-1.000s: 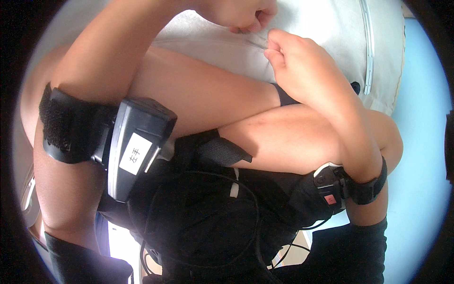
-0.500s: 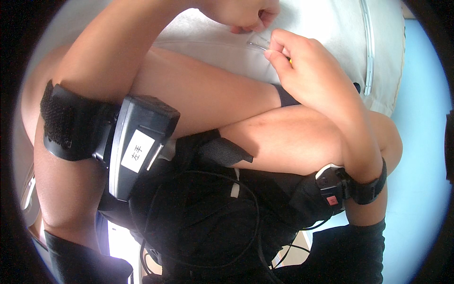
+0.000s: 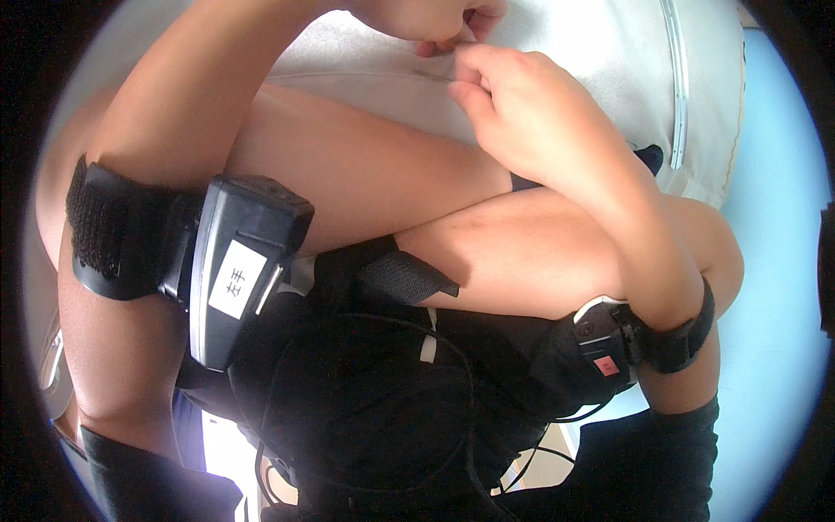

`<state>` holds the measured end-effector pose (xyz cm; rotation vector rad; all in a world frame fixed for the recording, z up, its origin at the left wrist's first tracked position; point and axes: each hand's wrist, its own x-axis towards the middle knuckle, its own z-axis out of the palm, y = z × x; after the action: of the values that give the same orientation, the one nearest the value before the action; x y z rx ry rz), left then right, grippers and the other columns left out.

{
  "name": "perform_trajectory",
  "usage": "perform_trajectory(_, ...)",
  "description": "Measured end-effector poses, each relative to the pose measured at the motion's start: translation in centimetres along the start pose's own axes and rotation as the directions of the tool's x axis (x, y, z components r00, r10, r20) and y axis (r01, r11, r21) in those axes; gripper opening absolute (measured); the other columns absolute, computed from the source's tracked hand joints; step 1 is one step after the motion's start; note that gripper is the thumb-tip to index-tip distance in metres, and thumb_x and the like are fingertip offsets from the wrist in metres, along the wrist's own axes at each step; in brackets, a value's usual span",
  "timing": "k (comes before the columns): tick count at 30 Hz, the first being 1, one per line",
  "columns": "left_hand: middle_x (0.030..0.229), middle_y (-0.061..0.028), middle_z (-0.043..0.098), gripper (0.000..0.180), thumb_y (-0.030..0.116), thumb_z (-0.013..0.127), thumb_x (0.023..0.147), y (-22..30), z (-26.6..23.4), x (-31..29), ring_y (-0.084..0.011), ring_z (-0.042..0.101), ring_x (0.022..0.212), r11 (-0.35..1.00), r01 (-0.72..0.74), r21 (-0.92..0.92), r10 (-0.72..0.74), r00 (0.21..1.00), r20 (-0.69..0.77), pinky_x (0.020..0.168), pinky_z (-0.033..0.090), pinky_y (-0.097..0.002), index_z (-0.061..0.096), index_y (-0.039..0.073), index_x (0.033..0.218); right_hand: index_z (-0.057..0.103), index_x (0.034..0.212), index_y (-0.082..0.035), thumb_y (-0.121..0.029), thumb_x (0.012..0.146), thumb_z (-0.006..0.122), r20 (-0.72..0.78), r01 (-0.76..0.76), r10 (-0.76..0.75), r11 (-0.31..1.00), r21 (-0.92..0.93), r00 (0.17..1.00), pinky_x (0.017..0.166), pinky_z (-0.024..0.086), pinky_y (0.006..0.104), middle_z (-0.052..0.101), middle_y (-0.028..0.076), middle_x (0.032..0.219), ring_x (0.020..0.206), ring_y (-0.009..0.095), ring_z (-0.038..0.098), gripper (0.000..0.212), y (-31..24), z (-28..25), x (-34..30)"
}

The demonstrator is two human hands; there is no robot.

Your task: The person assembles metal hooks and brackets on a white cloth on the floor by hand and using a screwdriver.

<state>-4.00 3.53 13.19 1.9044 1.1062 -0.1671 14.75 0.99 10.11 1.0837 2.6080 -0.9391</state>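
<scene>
My right hand [image 3: 520,94] is closed in a pinch at the top middle, its fingertips against or just beside those of my left hand [image 3: 426,19]. A thin metal-tipped tool with a bit of yellow showed in this right hand a moment ago; my fingers now cover it. The left hand is curled and partly cut off by the upper edge. What it pinches cannot be made out. Beneath both hands spreads a large white sheet of material [image 3: 583,39], with a seam line running close to my fingers.
A pale metallic strip [image 3: 679,96] runs along the right part of the white material. My bare crossed legs [image 3: 365,170] lie below the hands. Black devices are strapped to my left arm [image 3: 248,261] and right arm [image 3: 604,339]. A black cable loops over my lap. Light blue floor shows at right.
My right hand has moved left and slightly up to meet the left hand. The tool's metal tip has gone out of sight. My left hand has shifted slightly left.
</scene>
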Motion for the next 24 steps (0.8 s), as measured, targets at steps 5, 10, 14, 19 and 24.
perform_trajectory(5, 0.105, -0.0198, 0.069, 0.028, 0.016, 0.057, 0.089, 0.1, 0.5, -0.1, -0.0334, 0.062, 0.100, 0.998, -0.008, 0.060, 0.007, 1.000, 0.017, 0.090, 0.047, -0.0414, 0.067, 0.001, 0.110, 0.062, 0.094, -0.003, -0.017, 0.094, 0.056, -0.024, -0.069, 0.067, 0.995, -0.075, 0.997, 0.076, 0.051, 0.0473, 0.066, 0.023, 0.084, 0.082, 0.043, 0.063, 0.015, -0.1, 0.3, -0.4)
perform_trajectory(10, 0.101, -0.0210, 0.069, 0.027, 0.017, 0.057, 0.089, 0.4, 1.4, -0.8, -0.0349, 0.063, 0.096, 0.999, -0.050, 0.016, 0.051, 0.996, -0.068, 0.087, 0.047, -0.0421, 0.068, 0.000, 0.106, 0.063, 0.092, -0.002, -0.015, 0.091, 0.056, 0.005, -0.071, 0.072, 0.993, -0.092, 0.997, 0.074, 0.051, 0.0473, 0.066, 0.023, 0.083, 0.080, 0.041, 0.064, 0.015, 0.9, -0.2, -1.3)
perform_trajectory(14, 0.100, -0.0221, 0.069, 0.027, 0.016, 0.056, 0.087, -0.9, 1.5, 0.2, -0.0361, 0.064, 0.094, 0.994, -0.106, 0.004, 0.107, 0.994, -0.021, 0.086, 0.048, -0.0425, 0.069, 0.000, 0.104, 0.057, 0.088, -0.003, -0.017, 0.095, 0.058, 0.046, -0.152, 0.155, 0.986, -0.066, 0.987, 0.063, 0.045, 0.0411, 0.061, 0.016, 0.071, 0.064, 0.033, 0.057, 0.016, 0.0, -0.6, -1.6)
perform_trajectory(19, 0.099, -0.0216, 0.070, 0.026, 0.013, 0.055, 0.085, 0.2, 2.3, 1.0, -0.0361, 0.064, 0.093, 0.998, -0.063, 0.031, 0.065, 0.997, -0.049, 0.085, 0.048, -0.0425, 0.069, 0.000, 0.102, 0.057, 0.087, -0.003, -0.018, 0.095, 0.059, 0.009, -0.095, 0.095, 0.992, 0.081, 0.995, 0.060, 0.043, 0.0380, 0.058, 0.015, 0.067, 0.060, 0.029, 0.053, 0.017, 1.1, -0.3, -3.1)
perform_trajectory(24, 0.102, -0.0209, 0.069, 0.026, 0.014, 0.056, 0.086, 1.1, 2.4, 0.3, -0.0347, 0.063, 0.096, 0.994, -0.111, 0.007, 0.111, 0.993, -0.048, 0.087, 0.048, -0.0419, 0.068, 0.000, 0.104, 0.060, 0.089, -0.003, -0.018, 0.095, 0.059, -0.052, -0.021, 0.025, 0.996, 0.083, 0.998, 0.060, 0.044, 0.0397, 0.060, 0.017, 0.067, 0.060, 0.032, 0.055, 0.016, 0.4, 1.2, -2.4)
